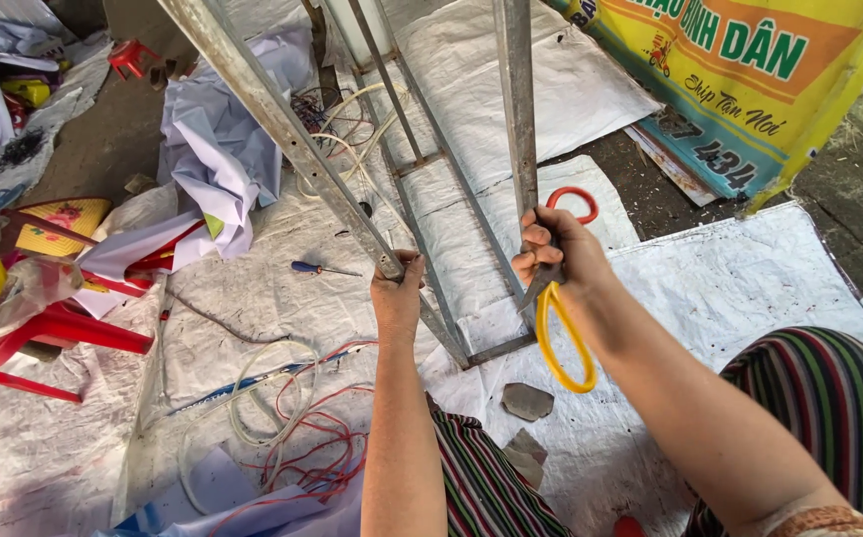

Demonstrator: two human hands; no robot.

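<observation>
Our right hand (556, 254) is wrapped around the right upright of a grey, scuffed metal angle-bar frame (518, 109), and the same grip also pinches a pair of scissors with one red and one yellow loop handle (559, 318), its steel blades lying against the bar. Our left hand (397, 293) is pressed shut around the left upright of the frame, just above the bottom crossbar. The frame stands tilted away from us, its foot resting on the floor between our knees, which are covered in striped cloth.

As far as we can judge, the frame is bare: nothing is stretched or tied on it yet, so most of the work looks to be ahead, with the scissors in hand but not cutting anything we can see.

Under the frame lie white woven plastic sheets (730, 278), crinkled and dusty. Two flat grey stones (528, 401) sit on the sheet near the frame's foot. To the left, thin red and white wires (297, 428) loop loosely over the sheets, and a small blue-handled screwdriver (317, 268) lies well apart from our hands. Farther out are a crumpled white and pale-blue printed sheet (218, 149), a red plastic stool (49, 333) on its side, and a glossy yellow banner (750, 80) at the upper right.
</observation>
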